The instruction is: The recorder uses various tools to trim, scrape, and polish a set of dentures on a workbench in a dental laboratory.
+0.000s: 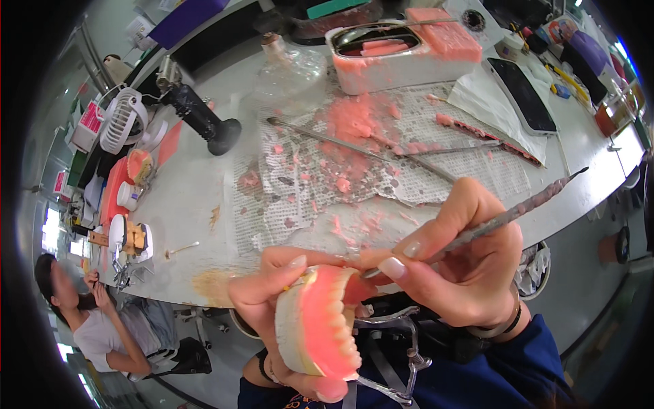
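Note:
My left hand (253,292) is wrapped round a plaster dental model (289,327) and holds it just past the table's front edge. Pink wax (320,317) and a row of cream teeth (335,324) cover its facing side. My right hand (470,262) pinches a thin metal wax carving tool (494,223) like a pen. Its working tip meets the pink wax at the model's upper inner side and is partly hidden. Below the model is a bent metal frame (409,347); whether it is joined to the model I cannot tell.
Wax-spattered newspaper (300,198) bears more tools (334,141). Behind it stand a glass bottle (289,75) and a white box (371,80) with pink wax. A phone (521,95) lies right; a black torch (197,116) and small fan (122,119) stand left. Another person (112,327) sits lower left.

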Demonstrator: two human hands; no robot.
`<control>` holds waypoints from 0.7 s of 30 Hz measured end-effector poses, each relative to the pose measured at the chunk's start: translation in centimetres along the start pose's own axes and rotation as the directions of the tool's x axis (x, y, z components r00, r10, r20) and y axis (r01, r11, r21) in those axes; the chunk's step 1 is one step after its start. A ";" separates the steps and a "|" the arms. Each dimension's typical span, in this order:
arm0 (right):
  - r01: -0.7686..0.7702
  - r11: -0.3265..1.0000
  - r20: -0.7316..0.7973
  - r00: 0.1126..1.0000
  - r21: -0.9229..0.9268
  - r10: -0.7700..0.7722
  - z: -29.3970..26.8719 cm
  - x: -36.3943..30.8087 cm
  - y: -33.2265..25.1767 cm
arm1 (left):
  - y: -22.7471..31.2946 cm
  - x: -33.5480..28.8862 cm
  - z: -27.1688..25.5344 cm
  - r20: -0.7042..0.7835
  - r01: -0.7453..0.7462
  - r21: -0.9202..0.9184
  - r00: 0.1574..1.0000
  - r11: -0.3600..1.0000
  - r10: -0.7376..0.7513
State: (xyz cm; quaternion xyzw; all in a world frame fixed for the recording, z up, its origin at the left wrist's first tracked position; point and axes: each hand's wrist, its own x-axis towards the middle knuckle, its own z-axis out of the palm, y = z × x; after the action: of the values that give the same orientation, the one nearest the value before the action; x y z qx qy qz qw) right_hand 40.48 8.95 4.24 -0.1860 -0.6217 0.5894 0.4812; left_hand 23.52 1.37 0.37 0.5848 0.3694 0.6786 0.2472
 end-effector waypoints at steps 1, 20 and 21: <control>-0.025 1.000 0.001 1.000 0.000 0.025 0.0 0.0 0.0 | 0.1 0.1 -0.2 0.021 0.007 -0.011 1.000 1.000 -0.007; 0.192 0.959 -0.229 0.944 -0.209 -0.239 -1.5 -1.3 3.0 | 3.3 0.0 -1.2 0.178 0.212 -0.122 0.966 0.970 -0.189; 0.218 0.934 -0.304 0.903 -0.282 -0.302 -1.6 -1.3 2.7 | 3.3 0.1 -1.3 0.200 0.249 -0.132 0.955 0.959 -0.221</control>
State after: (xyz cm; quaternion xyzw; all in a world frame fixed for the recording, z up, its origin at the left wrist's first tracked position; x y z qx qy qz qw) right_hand 41.51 9.44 0.97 -0.2577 -0.6148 0.3978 0.6304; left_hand 22.55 -0.87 2.99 0.5754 0.3580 0.6144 0.4040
